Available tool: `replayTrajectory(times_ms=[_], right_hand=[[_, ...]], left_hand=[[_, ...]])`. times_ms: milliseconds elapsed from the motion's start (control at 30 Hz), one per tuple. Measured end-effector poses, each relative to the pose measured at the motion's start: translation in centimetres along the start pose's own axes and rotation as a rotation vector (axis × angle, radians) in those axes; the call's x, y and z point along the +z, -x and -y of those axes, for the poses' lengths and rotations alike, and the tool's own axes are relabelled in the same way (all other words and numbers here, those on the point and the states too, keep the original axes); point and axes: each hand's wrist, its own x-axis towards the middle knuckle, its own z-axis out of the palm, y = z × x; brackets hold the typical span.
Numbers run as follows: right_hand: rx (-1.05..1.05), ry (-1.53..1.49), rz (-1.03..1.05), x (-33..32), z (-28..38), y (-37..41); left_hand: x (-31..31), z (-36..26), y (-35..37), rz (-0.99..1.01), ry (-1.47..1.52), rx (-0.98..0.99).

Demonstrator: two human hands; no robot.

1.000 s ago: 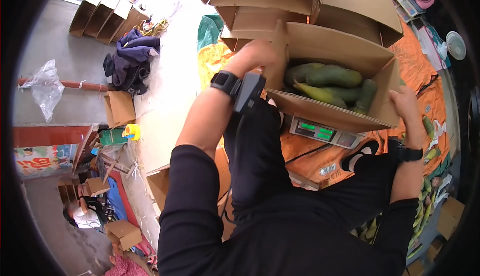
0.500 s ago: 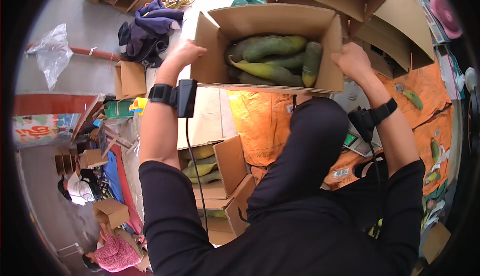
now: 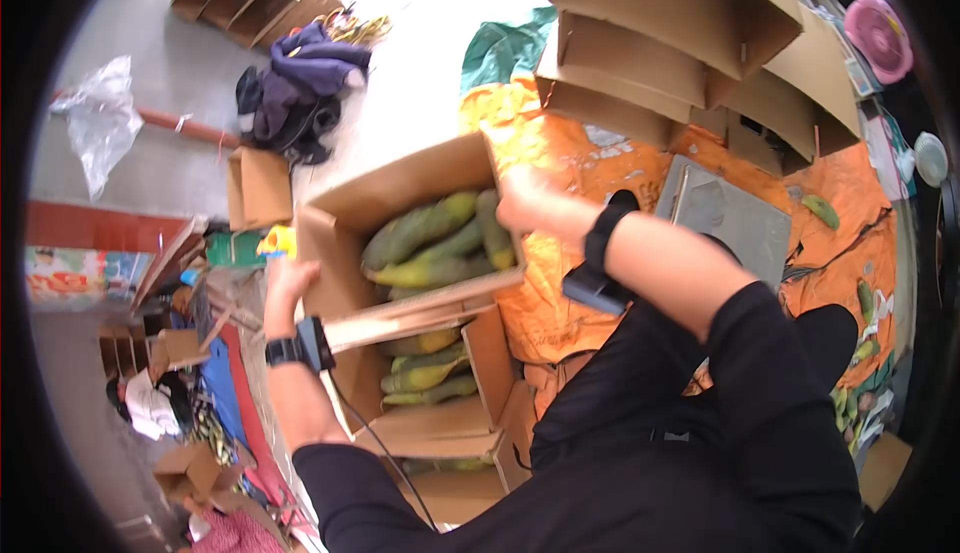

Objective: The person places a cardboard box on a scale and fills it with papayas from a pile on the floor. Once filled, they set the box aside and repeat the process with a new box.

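Between my hands is a cardboard box, tilted, with several thick green radishes inside. My left hand is closed on its left end wall. My right hand, blurred, grips the right end wall; the fingers are partly hidden. Just below, toward my body, sits another open box with green radishes in it. A further box stands closer to me, with more green produce inside. The held box overlaps the nearer one's far edge in this view.
Orange sheeting covers the floor, with a flat grey metal platform at right. Stacked cardboard boxes stand at upper right. Dark clothing lies at upper left. A person in pink is at lower left.
Both hands have carried the box of radishes left and toward my body, turning it slightly. The grey platform at right has come into view, and my legs have shifted to the right.
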Motion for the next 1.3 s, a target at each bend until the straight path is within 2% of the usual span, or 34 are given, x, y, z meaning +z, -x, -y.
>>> replayTrajectory(times_ms=[33,67,100,133,167,200,267,300,333,400,467,567,667,733,800,867,967,1067,1100,1167,1233,1300], right_hand=[[-0.059,0.025,0.060,1.6,0.6,-0.2],[0.011,-0.088,0.028,3.8,1.1,0.0],[-0.037,-0.185,0.086,5.8,1.3,-0.2],[0.104,-0.417,-0.035,10.7,1.4,-1.6],[-0.004,-0.220,0.082,8.2,2.3,1.2],[0.038,-0.263,0.044,9.4,2.5,1.8],[0.085,-0.329,0.013,12.6,1.8,1.5],[0.102,-0.243,0.127,12.8,2.7,1.3],[0.016,-0.178,0.120,12.5,3.4,1.5],[-0.111,-0.171,0.162,11.4,3.6,1.7],[-0.131,-0.215,0.134,10.8,2.9,1.0],[-0.202,-0.264,0.054,9.4,2.2,0.2],[-0.282,-0.242,0.010,6.4,1.5,1.1],[-0.318,-0.218,0.001,3.0,0.9,2.2],[-0.355,-0.221,0.041,-0.4,-0.5,3.9],[-0.410,-0.264,-0.067,-3.8,-3.0,5.4],[-0.413,-0.330,-0.306,-9.0,-8.0,8.8],[-0.318,-0.380,-0.443,-11.9,-14.4,12.9],[-0.280,-0.386,-0.506,-12.3,-16.5,14.6],[-0.184,-0.341,-0.546,-12.2,-21.1,17.7],[-0.086,-0.324,-0.590,-10.5,-26.1,20.4],[0.034,-0.252,-0.594,-8.5,-30.0,23.1]], left_hand=[[-0.6,-1.2,1.5,-0.017,0.149,-0.216],[0.1,-0.1,2.4,-0.026,0.185,-0.243],[2.4,2.9,2.3,-0.031,0.097,-0.190],[3.3,3.7,3.0,-0.034,0.074,-0.294],[3.3,2.7,4.1,-0.011,-0.006,-0.340],[4.2,2.9,4.7,0.022,0.039,-0.409],[8.4,4.4,5.4,-0.106,-0.132,-0.335],[9.9,4.9,5.3,-0.092,-0.102,-0.458],[10.6,5.0,5.2,-0.095,-0.087,-0.441],[11.2,6.0,4.9,-0.079,-0.035,-0.496],[13.5,7.5,5.0,-0.108,-0.029,-0.535],[16.6,8.9,6.0,-0.320,0.076,-0.581],[17.9,9.5,5.9,-0.242,0.057,-0.618],[18.4,9.8,5.9,-0.307,0.104,-0.560],[17.4,8.9,7.0,-0.272,0.082,-0.523],[17.6,9.1,7.0,-0.363,0.044,-0.455],[16.2,7.8,6.4,-0.076,-0.018,-0.604],[11.9,2.6,5.7,-0.093,-0.139,-0.496],[11.5,1.2,4.9,-0.284,-0.081,-0.412],[9.0,-1.9,1.4,-0.353,0.186,-0.217],[7.1,-6.3,-2.0,-0.540,0.299,0.051],[2.0,-16.0,-2.5,-0.549,0.516,0.231]])
